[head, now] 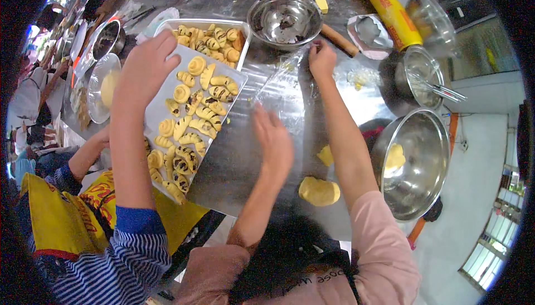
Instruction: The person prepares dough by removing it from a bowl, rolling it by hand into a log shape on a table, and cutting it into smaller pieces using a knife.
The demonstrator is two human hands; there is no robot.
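Note:
A sheet of clear plastic film (284, 83) lies over the steel table in front of me. My right hand (323, 59) pinches its far edge, close to a steel mixing bowl (285, 20) smeared with dark filling. Blurred by motion, my left hand (273, 144) is at the near left end of the film with fingers extended and nothing seen in them. A lump of yellow dough (319, 191) sits on the table nearer my body. Beside it, a smaller dough piece (326, 155) is partly covered by my right forearm.
To the left, a co-worker's hand (146, 66) is over a paper-lined tray (230, 121) of shaped dough pieces. Behind it stands a pan of baked buns (217, 43). On the right are a large steel bowl (418, 179), a whisk (443, 89), a rolling pin (340, 40) and a yellow box (388, 10).

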